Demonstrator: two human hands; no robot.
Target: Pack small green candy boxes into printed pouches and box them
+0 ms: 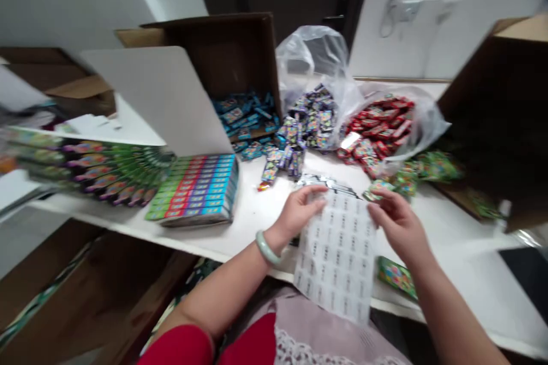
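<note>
A white sheet of labels (336, 254), printed with rows of small dark text, hangs in front of me over the table's front edge. Its upper left corner is pinched by my left hand (299, 210), which has a pale green bangle on the wrist. My right hand (400, 225) has thumb and fingers closed on the upper right corner. Behind the sheet lies a black-and-white patterned piece (331, 182), partly covered. A green printed packet (397, 276) rests on the table below my right hand.
Blue packets (244, 117) spill from a cardboard box (240, 51). Purple packets (314, 117) and red packets (381, 125) lie in clear plastic bags. Green packets (436, 165) sit by another box (505, 114). At left are stacked colourful boxes (197, 188) and fanned green packs (124, 174).
</note>
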